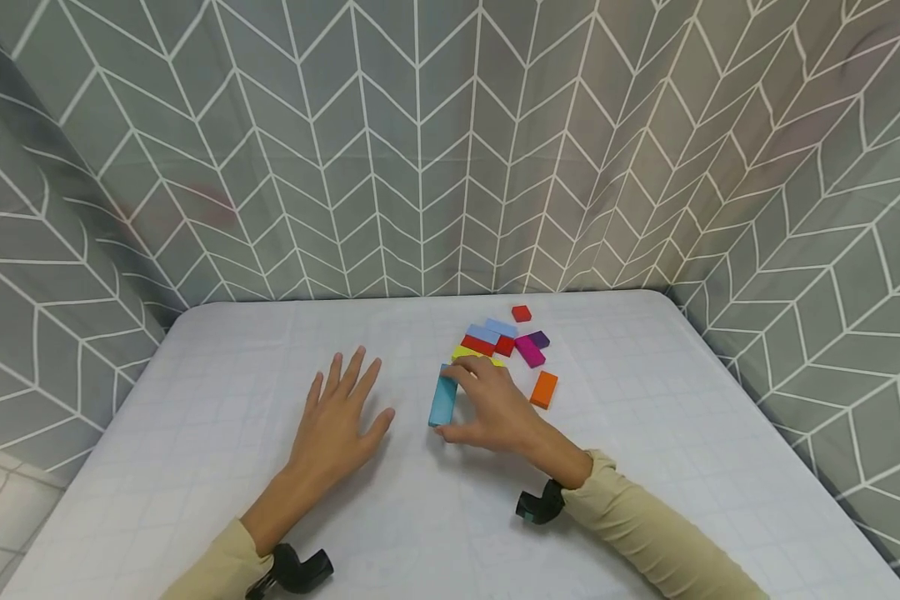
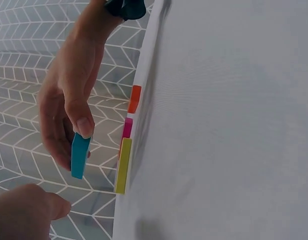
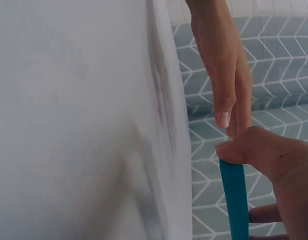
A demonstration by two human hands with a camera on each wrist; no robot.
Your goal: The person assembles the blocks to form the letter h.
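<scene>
My right hand (image 1: 491, 408) pinches a light blue rectangular block (image 1: 442, 398) by its two ends, thumb at the near end and fingers at the far end. In the right wrist view the thumb presses on one end of the same block (image 3: 235, 200). The left wrist view shows this block (image 2: 80, 156) held up above the level of the table. My left hand (image 1: 335, 425) is to the left with fingers spread and straight, holding nothing. Just beyond the right hand lies a yellow block (image 1: 461, 352), partly hidden by its fingers.
Behind the yellow block lie red blocks (image 1: 479, 345) and pale blue blocks (image 1: 501, 327). A magenta block (image 1: 529, 352) leans by a purple one (image 1: 540, 339). An orange block (image 1: 543, 390) is to the right, a small red block (image 1: 521, 313) farthest back. A white cloth covers the table (image 1: 232, 375).
</scene>
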